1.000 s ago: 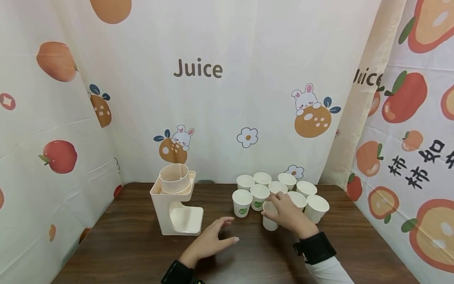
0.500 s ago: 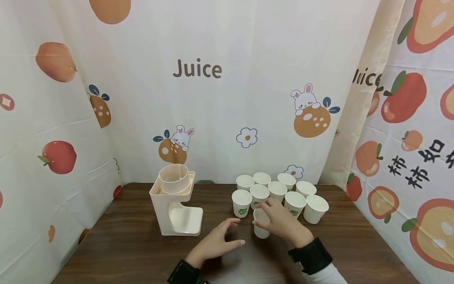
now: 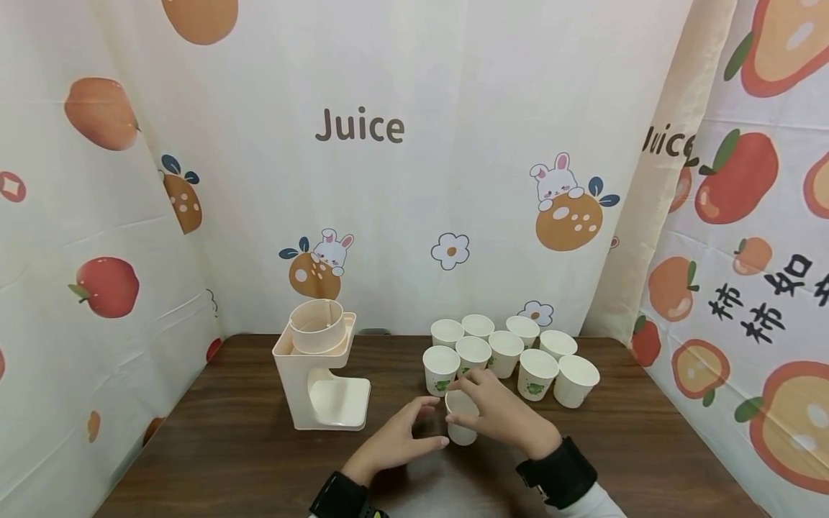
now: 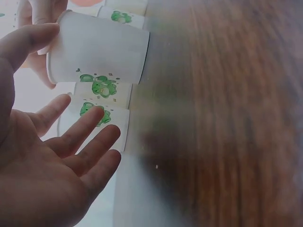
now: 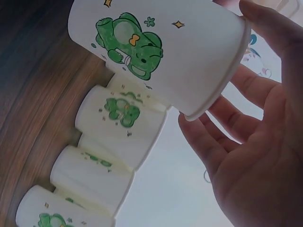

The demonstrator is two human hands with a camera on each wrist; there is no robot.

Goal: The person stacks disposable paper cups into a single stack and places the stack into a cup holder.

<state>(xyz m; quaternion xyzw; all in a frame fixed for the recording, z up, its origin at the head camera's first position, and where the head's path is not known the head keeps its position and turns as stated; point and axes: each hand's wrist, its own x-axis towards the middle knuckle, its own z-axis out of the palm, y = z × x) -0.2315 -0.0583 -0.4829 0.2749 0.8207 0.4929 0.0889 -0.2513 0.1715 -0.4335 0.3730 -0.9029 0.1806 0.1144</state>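
Note:
A white paper cup [image 3: 462, 429] stands nearest me in the head view, in front of the other cups. My right hand [image 3: 504, 415] pinches it by the rim between thumb and fingers; the right wrist view shows a green bear print on this cup [image 5: 189, 52]. To its left my left hand [image 3: 393, 440] is spread, its palm facing the cup. In the left wrist view the left thumb reaches close to the rim of the cup [image 4: 102, 47]; whether it touches cannot be told. Nothing is held in the left hand [image 4: 42, 165].
Several more paper cups [image 3: 537, 374] stand grouped on the dark wooden table [image 3: 239, 453], behind and to the right of the hands. A cream-coloured appliance with a round top [image 3: 314, 370] stands at left. Printed curtains [image 3: 388, 194] surround the table on three sides.
My right hand has drawn the paper cup left and toward me, out of the group. The left hand has shifted slightly right, and the gap between the hands has narrowed.

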